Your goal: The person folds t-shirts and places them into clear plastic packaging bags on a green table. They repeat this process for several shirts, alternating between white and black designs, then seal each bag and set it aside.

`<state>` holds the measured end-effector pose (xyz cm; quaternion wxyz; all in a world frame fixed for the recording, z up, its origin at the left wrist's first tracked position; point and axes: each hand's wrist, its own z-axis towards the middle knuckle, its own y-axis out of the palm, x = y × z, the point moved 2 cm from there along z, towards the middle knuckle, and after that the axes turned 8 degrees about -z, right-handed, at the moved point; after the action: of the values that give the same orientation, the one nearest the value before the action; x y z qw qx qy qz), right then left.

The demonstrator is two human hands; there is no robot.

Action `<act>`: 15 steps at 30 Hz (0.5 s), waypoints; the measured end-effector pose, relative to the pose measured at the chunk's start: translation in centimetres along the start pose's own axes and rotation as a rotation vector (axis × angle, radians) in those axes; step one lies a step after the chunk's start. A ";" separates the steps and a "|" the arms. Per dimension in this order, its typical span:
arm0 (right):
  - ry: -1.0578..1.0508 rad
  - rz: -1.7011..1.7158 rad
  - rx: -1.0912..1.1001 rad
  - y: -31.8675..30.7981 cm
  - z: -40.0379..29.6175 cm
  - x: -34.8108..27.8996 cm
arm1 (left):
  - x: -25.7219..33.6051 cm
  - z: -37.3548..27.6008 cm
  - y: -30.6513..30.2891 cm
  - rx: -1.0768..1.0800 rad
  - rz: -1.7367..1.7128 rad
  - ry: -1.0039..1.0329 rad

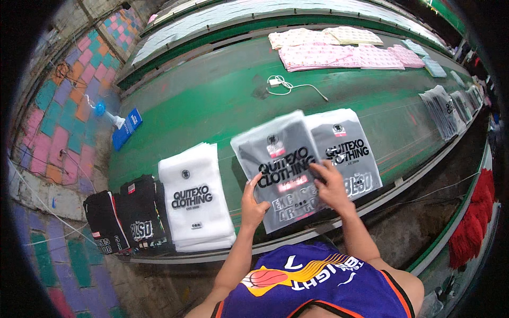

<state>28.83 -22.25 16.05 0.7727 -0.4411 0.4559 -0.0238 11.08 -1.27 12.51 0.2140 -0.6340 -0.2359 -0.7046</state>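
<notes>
A folded dark garment in a clear printed plastic bag (pixel 288 137) is tilted in front of me. My left hand (pixel 253 204) grips its left edge, thumb toward the front. At the opposite edge, my right hand (pixel 333 186) has its fingers on the plastic. Partly behind it, to the right, lies another bagged dark garment (pixel 344 163) on the green table (pixel 199 103). Left of my hands is a stack of flat white printed plastic bags (pixel 199 171). Beyond that stack sit folded black garments (pixel 137 198) in two piles.
A white cable with a plug (pixel 274 82) lies mid-table. Folded pink printed fabric (pixel 318 55) and cream fabric (pixel 302 37) are at the back. Rows of bagged garments (pixel 441 109) stand at the right. A blue box (pixel 127 129) rests by the left edge.
</notes>
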 end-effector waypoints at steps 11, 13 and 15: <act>0.246 -0.171 -0.041 -11.5 0.9 20.0 | -8.7 4.1 18.7 -0.210 0.184 -0.235; 0.257 -0.071 -0.022 -11.6 0.9 20.5 | -7.0 4.0 19.4 -0.173 0.145 -0.291; 0.297 -0.104 -0.004 -11.7 0.8 20.0 | -7.7 3.5 18.9 -0.141 0.165 -0.264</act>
<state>45.37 -37.60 10.81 0.6936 -0.4572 0.5418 -0.1277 25.98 -14.19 6.27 0.1932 -0.7519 -0.1589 -0.6100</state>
